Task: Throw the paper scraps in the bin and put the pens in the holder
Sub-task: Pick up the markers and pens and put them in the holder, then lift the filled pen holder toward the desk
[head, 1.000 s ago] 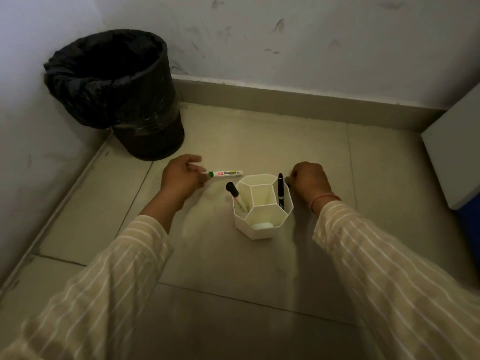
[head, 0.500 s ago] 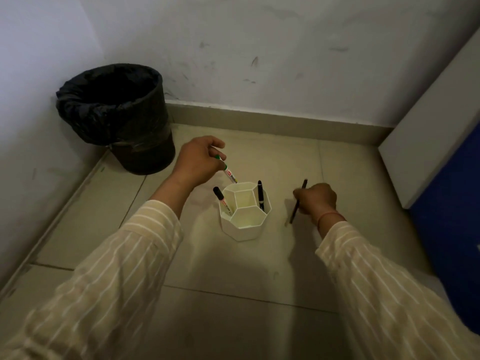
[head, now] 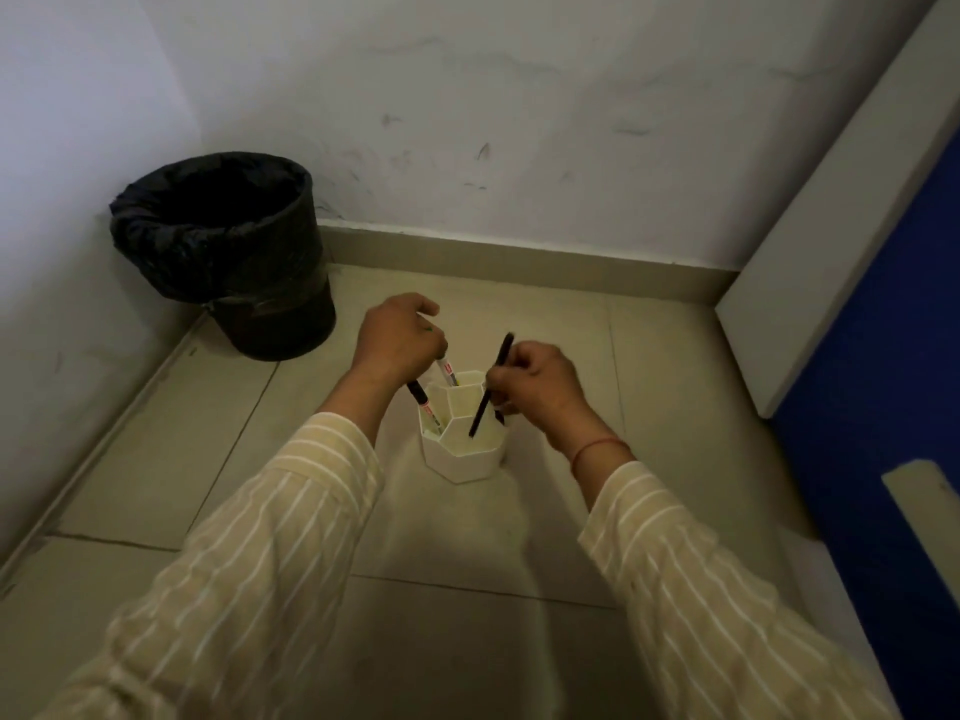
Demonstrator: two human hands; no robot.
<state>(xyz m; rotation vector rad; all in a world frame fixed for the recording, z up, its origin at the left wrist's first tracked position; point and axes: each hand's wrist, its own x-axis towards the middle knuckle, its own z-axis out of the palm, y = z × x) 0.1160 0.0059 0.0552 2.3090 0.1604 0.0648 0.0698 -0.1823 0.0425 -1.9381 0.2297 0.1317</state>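
Note:
A white hexagonal pen holder (head: 464,459) with several compartments stands on the tiled floor. My left hand (head: 397,340) is closed around a white marker (head: 448,371) with a green cap, its tip pointing down into a rear compartment. My right hand (head: 535,384) grips a thin black pen (head: 491,387), tilted, its lower end inside the front compartment. A black-capped marker (head: 425,407) leans in the left compartment. Another black pen behind my right hand is mostly hidden. No paper scraps show on the floor.
A black bin (head: 228,252) lined with a black bag stands in the back left corner against the walls. A white panel (head: 810,262) and a blue surface (head: 883,407) close off the right side. Beige floor tiles (head: 467,537) surround the holder.
My left hand has brought the green-capped marker down over the holder. My right hand has lifted the thin black pen off the floor and swung it left into the holder.

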